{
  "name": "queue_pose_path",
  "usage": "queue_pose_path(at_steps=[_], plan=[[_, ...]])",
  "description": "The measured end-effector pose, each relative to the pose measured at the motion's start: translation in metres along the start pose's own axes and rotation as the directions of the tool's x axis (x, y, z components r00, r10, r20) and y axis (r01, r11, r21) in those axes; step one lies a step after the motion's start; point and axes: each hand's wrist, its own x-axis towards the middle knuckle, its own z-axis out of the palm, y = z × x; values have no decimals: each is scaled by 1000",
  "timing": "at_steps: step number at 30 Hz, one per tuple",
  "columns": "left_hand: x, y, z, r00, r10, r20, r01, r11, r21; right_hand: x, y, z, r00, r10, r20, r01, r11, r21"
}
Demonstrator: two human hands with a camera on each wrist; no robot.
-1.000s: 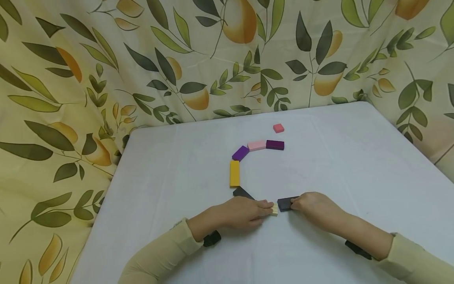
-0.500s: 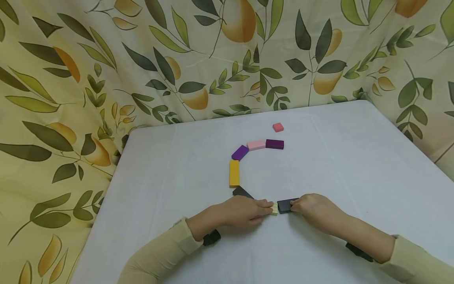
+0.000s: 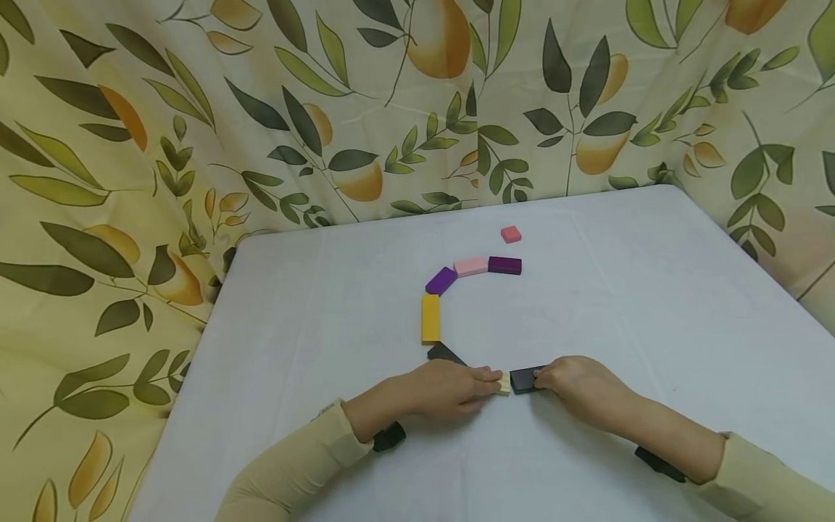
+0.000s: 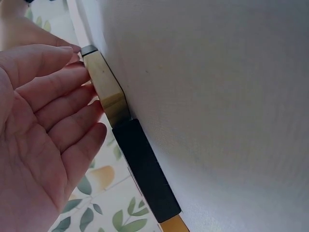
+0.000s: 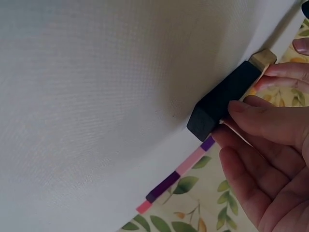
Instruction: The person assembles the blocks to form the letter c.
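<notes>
My left hand [image 3: 440,390] rests with fairly straight fingers on a cream wooden block [image 3: 505,384], partly covering it. In the left wrist view, the fingertips touch the long side of that cream block [image 4: 105,82]. My right hand [image 3: 583,386] pinches a dark grey block [image 3: 523,380] between thumb and fingers, its end close against the cream block. A second dark grey block [image 3: 446,353] slants away from the cream one, partly behind my left hand. Beyond it a yellow block [image 3: 430,319] lies lengthwise, joining the curved row.
The curve continues with a purple block [image 3: 441,280], a light pink block [image 3: 471,267] and a dark purple block [image 3: 505,265]. A small coral block [image 3: 511,234] lies apart behind them. White cloth covers the table [image 3: 313,312]; a leaf-patterned curtain [image 3: 404,101] hangs behind.
My right hand and its dark grey block have shifted slightly toward the near side, and the block has turned a little. My left hand has stayed on the cream block.
</notes>
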Motion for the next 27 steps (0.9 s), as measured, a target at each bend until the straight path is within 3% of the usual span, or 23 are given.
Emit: queue_pose_path(at_steps=[10, 17, 27], plan=[[-2, 1, -1, 1000, 2, -1, -2, 1000, -12, -1, 1, 3, 999, 24, -43, -23, 999, 39], [-1, 1, -2, 1000, 8, -13, -8, 1000, 5, 0, 5, 3, 998, -2, -57, 7, 997, 81], [2, 4, -6, 1000, -4, -20, 5, 1000, 19, 1, 8, -1, 1000, 9, -12, -8, 993, 118]])
